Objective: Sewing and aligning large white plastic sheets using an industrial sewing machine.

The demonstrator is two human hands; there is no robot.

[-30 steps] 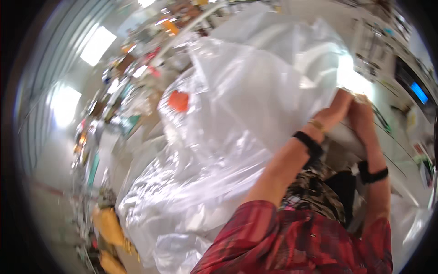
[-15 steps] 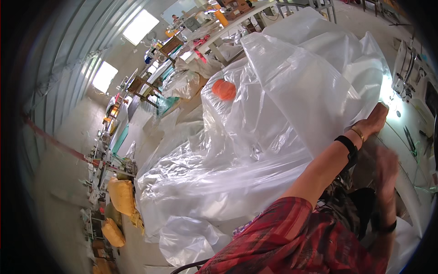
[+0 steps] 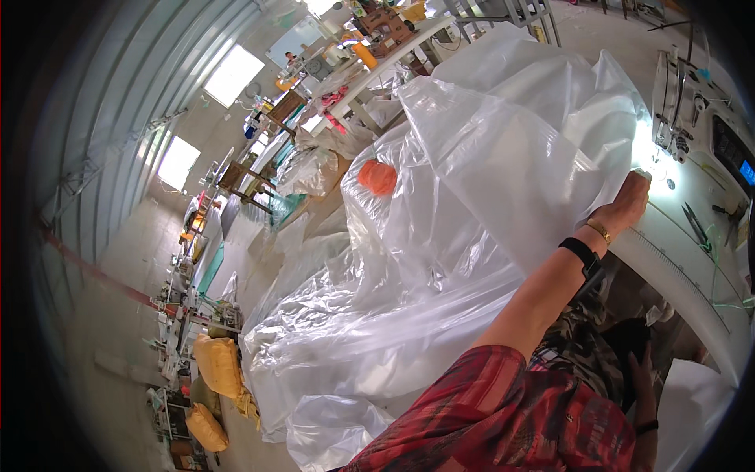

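Observation:
A large translucent plastic sheet spreads in folds across the left and middle, its right edge running up to a lit sewing machine. My left hand is closed on that edge, close beside the lamp-lit needle area. Low by my lap is my right hand, in shadow beside dark cloth; its fingers are hard to make out. Dark tweezers or snips lie on the white machine table, which has ruler marks along its near edge.
An orange rounded bundle rests on the sheet. Yellow sacks sit on the floor at left. Behind stand a long table with sewing gear and wooden stools. A white sheet hangs at lower right.
My right hand has dropped from beside the table edge down toward my lap. My left hand stays on the sheet by the needle area. The view has shifted slightly.

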